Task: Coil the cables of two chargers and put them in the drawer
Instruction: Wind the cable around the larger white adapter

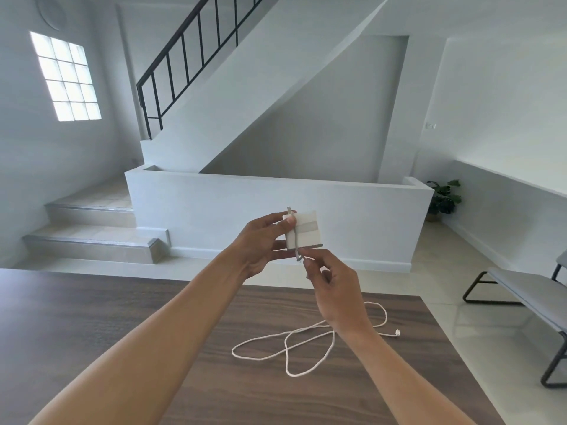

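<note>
A single head-worn wide-angle view looks forward and slightly down from close behind both raised hands, over the wooden bench (107, 317) toward the staircase (214, 87) beyond

A dark, wood-grained counter (107, 326) fills the lower part of the view, its grain running left to right and its far edge straight against the pale tiled floor (435, 246) beyond. Its right edge slants down toward the lower right. Lying directly on the counter is a white cable (288, 348), loose and uncoiled, spread in several open loops that cross one another right of the middle. One end of it, with a small white connector (397, 332), rests near the right edge. Part of the cable is hidden behind a forearm. The rest of the visible counter surface is bare wood.
</note>
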The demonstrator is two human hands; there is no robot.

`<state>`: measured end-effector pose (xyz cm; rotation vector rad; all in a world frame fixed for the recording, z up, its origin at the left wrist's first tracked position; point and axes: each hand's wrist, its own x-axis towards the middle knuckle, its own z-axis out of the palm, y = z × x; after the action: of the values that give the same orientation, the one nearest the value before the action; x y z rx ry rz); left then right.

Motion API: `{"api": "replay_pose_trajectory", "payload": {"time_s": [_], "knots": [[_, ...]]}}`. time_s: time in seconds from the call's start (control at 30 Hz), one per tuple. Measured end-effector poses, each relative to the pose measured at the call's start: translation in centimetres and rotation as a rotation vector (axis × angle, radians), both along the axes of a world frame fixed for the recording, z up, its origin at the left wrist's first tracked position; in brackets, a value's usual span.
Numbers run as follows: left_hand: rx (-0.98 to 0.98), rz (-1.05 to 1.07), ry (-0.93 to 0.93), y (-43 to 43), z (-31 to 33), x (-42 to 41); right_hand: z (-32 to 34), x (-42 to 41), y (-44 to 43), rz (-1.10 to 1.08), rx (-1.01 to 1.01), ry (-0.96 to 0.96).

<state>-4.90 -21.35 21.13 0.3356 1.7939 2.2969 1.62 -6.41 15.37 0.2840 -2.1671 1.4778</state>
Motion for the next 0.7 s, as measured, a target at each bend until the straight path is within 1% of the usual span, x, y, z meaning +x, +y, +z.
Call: {"api": "replay_pose_trajectory", "payload": {"time_s": [0.13,0.23,0.33,0.5,0.63,0.7], "knots": [[-0.059,-0.023,0.060,0.2,0.4,0.4,-0.2,-0.7,1.0,-0.002,-0.046,-0.043],[-0.086,-0.017,0.121,0.4,0.8,0.7,0.2,-1.4,1.7,-0.029,-0.025,-0.074],[-0.085,-0.011,0.142,0.4,1.0,0.7,0.8,-1.9,2.0,-0.029,-0.017,-0.097],[-0.097,-0.123,0.174,0.5,1.2,1.1,1.1,-2.8,3.3,-0.039,0.072,-0.147],[-0.279,-0.188,0.229,0.6,1.5,1.0,1.6,-3.5,4.9,0.039,0.194,-0.200],[-0.336,-0.217,0.234,0.8,1.5,0.9,2.4,-3.7,5.6,0.068,0.227,-0.229]]}}
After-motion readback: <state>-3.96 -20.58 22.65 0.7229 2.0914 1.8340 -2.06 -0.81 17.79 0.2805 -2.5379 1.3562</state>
